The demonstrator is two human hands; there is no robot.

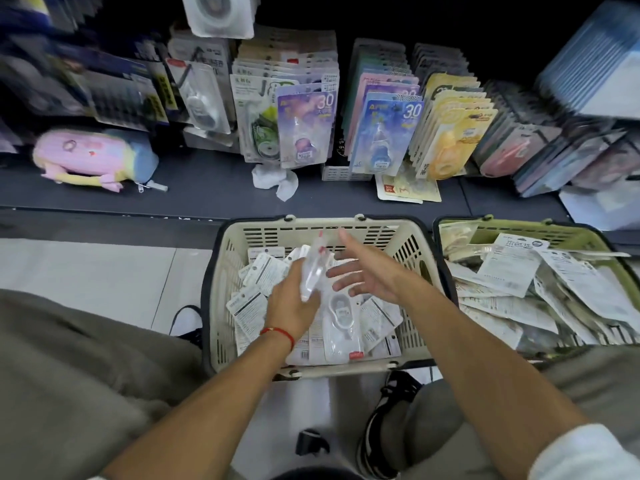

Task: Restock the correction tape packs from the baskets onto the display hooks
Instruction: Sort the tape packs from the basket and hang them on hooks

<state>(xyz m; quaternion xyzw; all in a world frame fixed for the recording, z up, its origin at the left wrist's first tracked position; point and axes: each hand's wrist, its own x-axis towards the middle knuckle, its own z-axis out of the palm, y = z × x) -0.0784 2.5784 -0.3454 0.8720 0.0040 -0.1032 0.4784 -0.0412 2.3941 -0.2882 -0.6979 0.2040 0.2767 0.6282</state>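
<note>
Left hand grips a clear correction tape pack above the beige basket of loose packs, right hand alongside with fingers spread, holding nothing

Pale glossy tile floor runs off to the left of the hands. Up ahead of them there's a dark grey shelf ledge, with a pastel plush pouch sitting far left and crumpled white paper straight ahead. Dim up top.
</note>
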